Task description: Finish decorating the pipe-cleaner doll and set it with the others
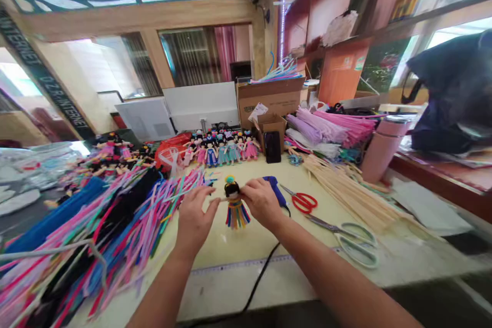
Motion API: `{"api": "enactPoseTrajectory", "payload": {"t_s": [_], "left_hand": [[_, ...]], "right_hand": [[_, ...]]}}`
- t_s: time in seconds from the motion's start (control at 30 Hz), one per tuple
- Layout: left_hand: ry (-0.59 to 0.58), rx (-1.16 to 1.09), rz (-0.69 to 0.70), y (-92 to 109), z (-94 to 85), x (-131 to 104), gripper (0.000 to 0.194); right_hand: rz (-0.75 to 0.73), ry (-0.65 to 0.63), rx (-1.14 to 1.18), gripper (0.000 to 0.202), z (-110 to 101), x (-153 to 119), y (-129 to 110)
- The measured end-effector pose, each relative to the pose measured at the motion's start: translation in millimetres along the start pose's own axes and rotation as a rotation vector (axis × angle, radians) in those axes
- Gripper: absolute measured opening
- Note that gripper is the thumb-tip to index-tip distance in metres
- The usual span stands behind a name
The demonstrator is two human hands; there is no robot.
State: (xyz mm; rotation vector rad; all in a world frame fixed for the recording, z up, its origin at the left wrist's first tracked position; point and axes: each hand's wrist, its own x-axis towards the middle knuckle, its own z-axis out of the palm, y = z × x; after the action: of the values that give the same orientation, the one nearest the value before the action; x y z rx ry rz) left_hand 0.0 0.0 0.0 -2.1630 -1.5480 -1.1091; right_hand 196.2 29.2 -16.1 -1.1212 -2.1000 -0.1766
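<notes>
Dark slanted sign, far left — pale capitals, "INTERNET" legible twice, characters between unclear. Cardboard box — printed characters, too blurred to read. Measuring strip — fine markings, too small to read.

open mat nearside, red scissors — blocking right
</notes>
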Motion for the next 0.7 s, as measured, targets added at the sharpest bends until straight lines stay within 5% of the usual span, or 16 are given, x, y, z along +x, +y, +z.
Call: {"api": "enactPoseTrajectory", "payload": {"t_s": [0.27, 0.53, 0.7], "left_hand": [[-0.231, 0.309, 0.083, 24.1, 3.7, -5.2, 0.024], [-0.28, 0.23, -0.043, 33.0, 21.0, -7.0, 0.023], [-0.213, 0.045, -0.175, 40.1, 18.9, -6.7, 0.019]], "right_hand": [[0.041, 0.095, -0.007, 0.014, 7.3, -14.0, -6.6], [0.064, 0.091, -0.092, 0.014, 4.9, -19.4, -4.1], [0.101, 0.071, -0.1, 0.017, -1.7, -21.8, -11.2]]}}
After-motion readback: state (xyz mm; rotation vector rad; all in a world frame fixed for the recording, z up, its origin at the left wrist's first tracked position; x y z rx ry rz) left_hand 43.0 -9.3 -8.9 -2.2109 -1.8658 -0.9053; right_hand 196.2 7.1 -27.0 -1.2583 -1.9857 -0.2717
